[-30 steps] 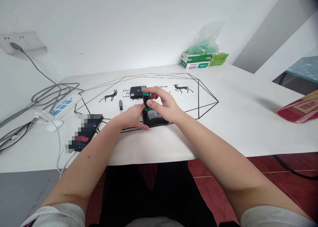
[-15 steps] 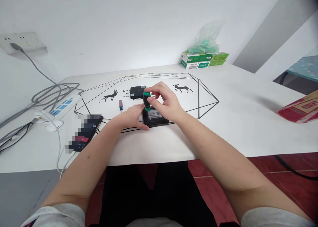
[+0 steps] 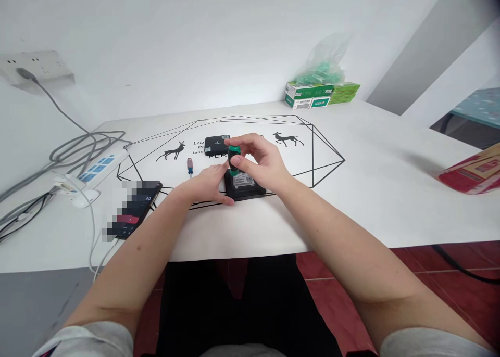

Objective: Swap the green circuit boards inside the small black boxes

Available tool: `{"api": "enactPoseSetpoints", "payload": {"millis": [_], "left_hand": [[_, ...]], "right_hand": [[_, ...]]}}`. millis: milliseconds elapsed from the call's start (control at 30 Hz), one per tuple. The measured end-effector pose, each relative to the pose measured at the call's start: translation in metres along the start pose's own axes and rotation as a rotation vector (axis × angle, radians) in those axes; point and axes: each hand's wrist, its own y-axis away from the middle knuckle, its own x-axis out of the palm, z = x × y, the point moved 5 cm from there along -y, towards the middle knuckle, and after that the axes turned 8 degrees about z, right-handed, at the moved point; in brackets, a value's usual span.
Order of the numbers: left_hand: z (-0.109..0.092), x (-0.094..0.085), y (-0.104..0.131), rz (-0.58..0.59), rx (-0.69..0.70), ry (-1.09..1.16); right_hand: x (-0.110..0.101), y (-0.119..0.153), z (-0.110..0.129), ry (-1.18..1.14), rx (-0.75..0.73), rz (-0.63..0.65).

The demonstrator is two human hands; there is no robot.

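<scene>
your right hand [image 3: 266, 163] pinches the green-and-black screwdriver [image 3: 234, 159] upright over the black device [image 3: 245, 187].
your left hand [image 3: 208, 184], fingers spread, braces the device's side, likely against twisting; it lies flat on the table [image 3: 250, 232].

1 head-worn camera looks forward and down over the table [image 3: 375, 190] at both hands.

The tabletop [image 3: 363, 190] is lying open rightward to the red package [image 3: 474, 172]; leftward, the phone [image 3: 136, 208] and cables [image 3: 78, 143] are blocking passage.
</scene>
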Motion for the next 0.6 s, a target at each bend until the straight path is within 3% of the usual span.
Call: {"api": "enactPoseSetpoints", "payload": {"millis": [200, 400, 600], "left_hand": [[-0.004, -0.0019, -0.0002, 0.017, -0.008, -0.056], [-0.0033, -0.0007, 0.001, 0.047, -0.049, -0.073], [-0.0005, 0.0011, 0.0008, 0.046, -0.047, -0.073]], "right_hand": [[-0.0029, -0.0004, 0.0033, 0.166, -0.038, 0.04], [-0.0029, -0.0009, 0.0081, 0.19, -0.175, 0.052], [-0.0058, -0.0024, 0.0067, 0.114, -0.118, 0.015]]}}
